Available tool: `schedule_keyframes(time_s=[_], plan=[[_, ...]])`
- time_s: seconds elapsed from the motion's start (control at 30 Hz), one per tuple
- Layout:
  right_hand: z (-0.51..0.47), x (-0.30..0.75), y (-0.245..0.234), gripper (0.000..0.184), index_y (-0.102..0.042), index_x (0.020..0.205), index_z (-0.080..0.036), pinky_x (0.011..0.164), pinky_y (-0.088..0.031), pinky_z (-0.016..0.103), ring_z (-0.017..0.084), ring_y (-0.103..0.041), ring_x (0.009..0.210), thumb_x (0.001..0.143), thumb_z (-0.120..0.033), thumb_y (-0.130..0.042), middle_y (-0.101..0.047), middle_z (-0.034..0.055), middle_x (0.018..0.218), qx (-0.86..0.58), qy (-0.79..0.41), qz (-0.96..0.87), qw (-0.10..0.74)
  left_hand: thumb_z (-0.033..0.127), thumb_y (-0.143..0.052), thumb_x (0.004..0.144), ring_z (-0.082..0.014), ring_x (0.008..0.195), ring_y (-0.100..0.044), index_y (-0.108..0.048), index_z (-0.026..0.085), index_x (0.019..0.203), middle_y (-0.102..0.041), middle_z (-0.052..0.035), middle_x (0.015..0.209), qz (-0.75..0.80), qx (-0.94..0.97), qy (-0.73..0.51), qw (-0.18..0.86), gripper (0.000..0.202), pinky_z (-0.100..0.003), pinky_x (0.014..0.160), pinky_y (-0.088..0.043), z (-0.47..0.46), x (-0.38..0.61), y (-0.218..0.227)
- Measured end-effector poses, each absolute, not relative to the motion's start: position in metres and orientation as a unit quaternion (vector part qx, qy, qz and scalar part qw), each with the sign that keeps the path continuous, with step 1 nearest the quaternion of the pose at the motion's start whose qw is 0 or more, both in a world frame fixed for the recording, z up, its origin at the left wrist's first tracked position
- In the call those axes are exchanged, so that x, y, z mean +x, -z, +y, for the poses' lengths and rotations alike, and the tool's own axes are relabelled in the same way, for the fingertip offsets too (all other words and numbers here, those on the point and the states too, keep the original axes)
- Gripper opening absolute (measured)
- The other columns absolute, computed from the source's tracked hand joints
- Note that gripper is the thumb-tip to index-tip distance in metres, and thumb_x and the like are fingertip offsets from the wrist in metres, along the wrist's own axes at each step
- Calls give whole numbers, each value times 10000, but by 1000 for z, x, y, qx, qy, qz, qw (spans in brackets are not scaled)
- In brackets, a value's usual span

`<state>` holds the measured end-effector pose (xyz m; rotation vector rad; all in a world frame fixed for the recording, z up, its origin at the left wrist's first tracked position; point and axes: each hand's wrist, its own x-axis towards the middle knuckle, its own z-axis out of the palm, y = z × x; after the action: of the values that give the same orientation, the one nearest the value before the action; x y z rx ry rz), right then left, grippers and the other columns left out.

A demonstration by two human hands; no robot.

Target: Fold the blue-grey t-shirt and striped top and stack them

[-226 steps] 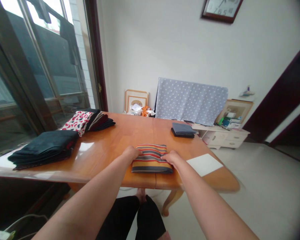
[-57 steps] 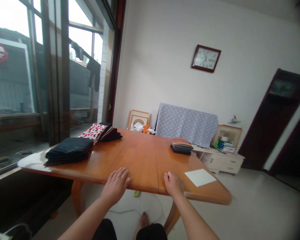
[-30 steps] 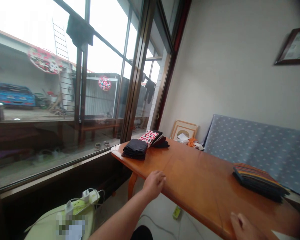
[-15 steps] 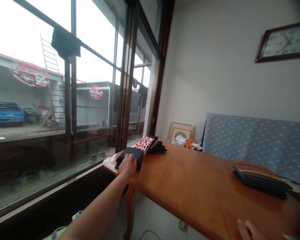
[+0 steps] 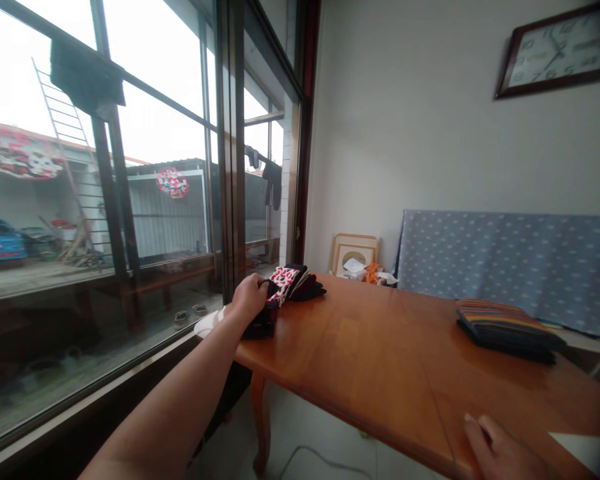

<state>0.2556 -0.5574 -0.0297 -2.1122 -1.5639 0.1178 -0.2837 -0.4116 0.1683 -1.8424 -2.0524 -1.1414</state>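
My left hand (image 5: 249, 297) reaches out to the far left corner of the wooden table (image 5: 380, 360) and is closed on the top of a pile of dark folded cloths (image 5: 261, 321). Just behind that pile lie a red, white and black patterned cloth (image 5: 283, 277) and more dark folded cloths (image 5: 306, 285). My right hand (image 5: 497, 453) rests flat on the near edge of the table at the lower right, fingers stretched out, holding nothing. A striped folded cloth (image 5: 500, 313) sits on top of a dark stack at the right of the table.
A large glass window (image 5: 130, 173) runs along the left, right beside the table's end. A blue dotted cover (image 5: 505, 260) and picture frames (image 5: 353, 250) lean against the back wall. A clock (image 5: 555, 50) hangs above. A white sheet (image 5: 585, 448) lies at the table's lower right corner.
The striped cloth went from in front of me onto the dark stack at the right. My left hand then reached left to the dark pile and closed on its top; my view turned left.
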Motion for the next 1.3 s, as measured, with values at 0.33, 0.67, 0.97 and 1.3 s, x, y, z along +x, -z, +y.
schedule_keyframes(time_s=[0.33, 0.67, 0.97, 1.3], plan=[[-562, 223, 3, 463, -625, 741, -263, 657, -387, 323, 255, -631, 748, 894, -639, -402, -687, 48, 755, -720, -113, -591, 347, 599, -725, 741, -116, 560, -458, -504, 203, 668, -478, 46, 583, -494, -626, 595, -105, 459, -237, 528, -316, -457, -192, -255], [-621, 106, -115, 435, -633, 849, -200, 651, -423, 274, 163, -526, 701, 924, -611, -511, -582, 5, 750, -470, -277, -625, 558, 536, -819, 698, -63, 373, -380, -420, 213, 655, -404, 86, 493, -303, -608, 510, -527, 515, -200, 369, -263, -534, -97, -288], [-630, 86, -167, 327, -680, 1062, -208, 752, -465, 278, 197, -623, 880, 875, -471, -634, -713, 37, 974, -426, -213, -656, 585, 578, -737, 789, -52, 448, -397, -476, 186, 688, -452, 65, 556, -209, -718, 415, -518, 482, -187, 443, -297, -602, -57, -310], [-612, 131, -132, 83, -689, 687, -202, 651, -424, 274, 209, -616, 726, 689, -249, -621, -701, 0, 693, -508, -304, -535, 603, 595, -722, 768, -92, 499, -451, -467, 197, 663, -515, 42, 576, -233, -764, 425, -426, 484, -206, 492, -324, -626, -92, -329]])
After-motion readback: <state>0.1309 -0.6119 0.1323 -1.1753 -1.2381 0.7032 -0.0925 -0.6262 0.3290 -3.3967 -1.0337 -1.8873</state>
